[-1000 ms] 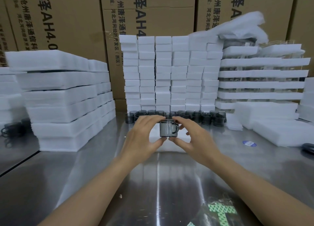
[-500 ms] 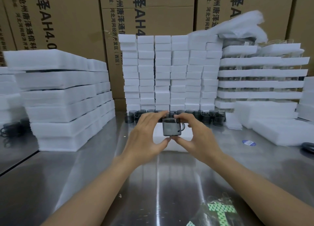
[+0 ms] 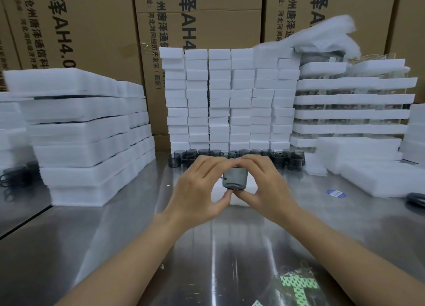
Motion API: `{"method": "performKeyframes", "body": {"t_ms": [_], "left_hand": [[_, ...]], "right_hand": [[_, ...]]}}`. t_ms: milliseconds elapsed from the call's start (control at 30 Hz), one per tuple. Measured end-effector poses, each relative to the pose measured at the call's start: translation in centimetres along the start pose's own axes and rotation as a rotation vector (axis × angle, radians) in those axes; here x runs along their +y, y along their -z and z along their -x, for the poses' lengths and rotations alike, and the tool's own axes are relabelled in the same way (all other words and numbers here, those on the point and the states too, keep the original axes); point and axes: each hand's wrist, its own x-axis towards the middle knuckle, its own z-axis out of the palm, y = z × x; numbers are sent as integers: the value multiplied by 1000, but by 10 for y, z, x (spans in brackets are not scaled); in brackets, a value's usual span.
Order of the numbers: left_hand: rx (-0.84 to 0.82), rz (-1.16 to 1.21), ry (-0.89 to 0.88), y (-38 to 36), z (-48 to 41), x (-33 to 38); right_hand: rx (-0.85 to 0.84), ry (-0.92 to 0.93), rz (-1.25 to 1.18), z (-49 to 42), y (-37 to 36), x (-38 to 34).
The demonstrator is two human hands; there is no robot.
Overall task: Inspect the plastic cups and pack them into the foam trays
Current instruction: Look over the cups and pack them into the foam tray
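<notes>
Now | 2 hands – left hand [image 3: 198,190], right hand [image 3: 268,187] – pinch 1 grey cup [image 3: 235,178] | loose cups [image 3: 278,158] behind: count unclear

Two hands [image 3: 197,190], one held cup [image 3: 235,179], one sticker [image 3: 336,193]

Only the person's arms are in view: a bare left forearm [image 3: 128,257] and a bare right forearm [image 3: 345,255], both slender and uncovered from the bottom edge of the view up to the wrists. Each arm ends in an ungloved hand, the left grip [image 3: 200,186] and the right grip [image 3: 266,186]. Both have long, slim fingers, clearly defined knuckles and smooth backs.
</notes>
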Motion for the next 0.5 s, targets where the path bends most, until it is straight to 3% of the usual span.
{"method": "performKeyframes", "body": {"t_ms": [200,400,500], "left_hand": [[-185,91,304,-4,11,-12],[-39,22,253,-6,8,-19],[-156,57,325,-6,8,-16]], "right_hand": [[-65,-119,-51,2,3,2],[-231,-119,-54,3,0,3],[-238,-133,-65,5,-2,3]]}}
